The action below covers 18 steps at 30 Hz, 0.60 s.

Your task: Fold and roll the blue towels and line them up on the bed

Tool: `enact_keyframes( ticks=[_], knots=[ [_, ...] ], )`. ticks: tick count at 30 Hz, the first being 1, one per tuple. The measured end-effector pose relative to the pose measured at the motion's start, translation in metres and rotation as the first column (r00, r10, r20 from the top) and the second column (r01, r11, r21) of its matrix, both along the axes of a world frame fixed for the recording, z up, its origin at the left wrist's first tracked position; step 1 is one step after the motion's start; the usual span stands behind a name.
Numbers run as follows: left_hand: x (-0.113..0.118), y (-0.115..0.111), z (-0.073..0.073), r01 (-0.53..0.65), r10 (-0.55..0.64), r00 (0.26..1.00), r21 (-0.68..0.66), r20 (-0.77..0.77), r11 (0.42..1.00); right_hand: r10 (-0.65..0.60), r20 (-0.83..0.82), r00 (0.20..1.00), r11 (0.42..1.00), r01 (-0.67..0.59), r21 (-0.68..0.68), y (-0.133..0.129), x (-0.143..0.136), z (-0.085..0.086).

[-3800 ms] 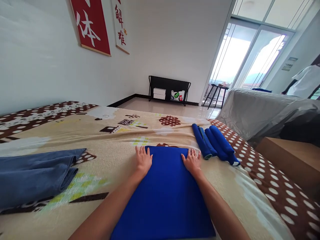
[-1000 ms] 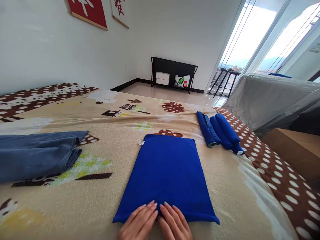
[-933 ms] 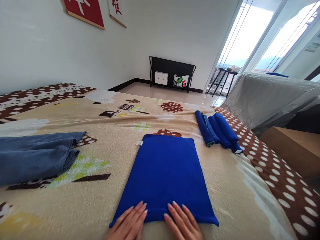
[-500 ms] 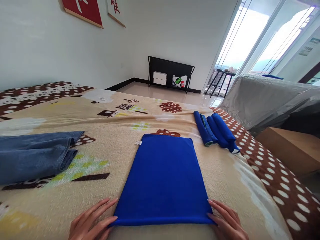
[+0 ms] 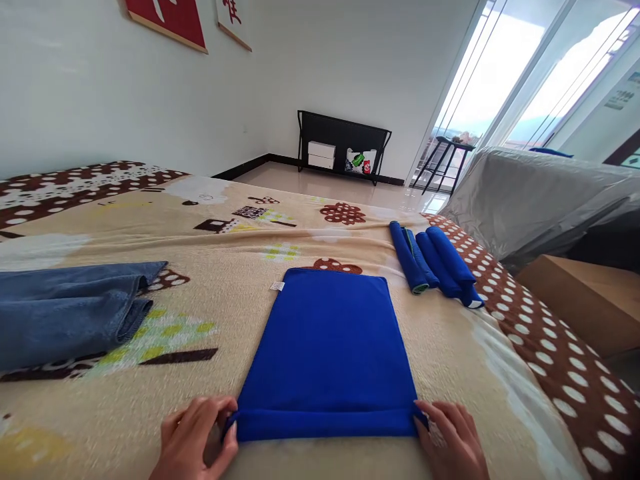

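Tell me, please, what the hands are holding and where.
The left hand and right hand pinch the blue cloth at its near corners.

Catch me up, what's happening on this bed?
The left hand and right hand pinch the two near corners of a flat blue cloth, its near edge turned over in a narrow band. Rolled blue cloths lie beyond it to the right, a grey-blue cloth to the left.

Blanket-covered bed point(image 5: 210, 313), w/ blue cloth point(image 5: 330, 347) ctr, rolled blue cloths point(image 5: 447, 257) R, grey-blue cloth point(image 5: 65, 313) L
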<state>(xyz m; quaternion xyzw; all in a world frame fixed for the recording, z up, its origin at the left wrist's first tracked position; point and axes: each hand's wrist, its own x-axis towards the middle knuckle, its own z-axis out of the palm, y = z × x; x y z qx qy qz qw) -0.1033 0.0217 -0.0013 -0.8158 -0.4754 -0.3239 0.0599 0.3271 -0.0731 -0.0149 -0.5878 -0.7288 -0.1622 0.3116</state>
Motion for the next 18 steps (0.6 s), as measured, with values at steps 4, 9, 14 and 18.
enact_keyframes(
  ticks=[4,9,14,18],
  knots=[
    [0.015,-0.004,0.004,-0.016,0.023,0.997,0.091,-0.074,0.996,-0.119,0.180,0.976,0.986,0.095,0.138,-0.005,-0.006,-0.008],
    [0.022,-0.006,0.017,0.066,-0.045,0.985,0.124,-0.164,0.990,0.077,0.294,0.953,0.994,-0.098,0.057,-0.005,-0.004,0.002],
    [0.049,-0.004,0.026,-0.051,0.080,0.971,0.130,-0.225,0.990,-0.177,0.165,0.970,0.981,0.161,0.107,0.007,-0.040,0.016],
    [0.063,-0.006,0.022,-0.076,0.118,0.974,0.209,-0.196,0.975,-0.309,0.102,0.946,0.944,0.293,0.150,0.017,-0.082,0.012]
  ],
)
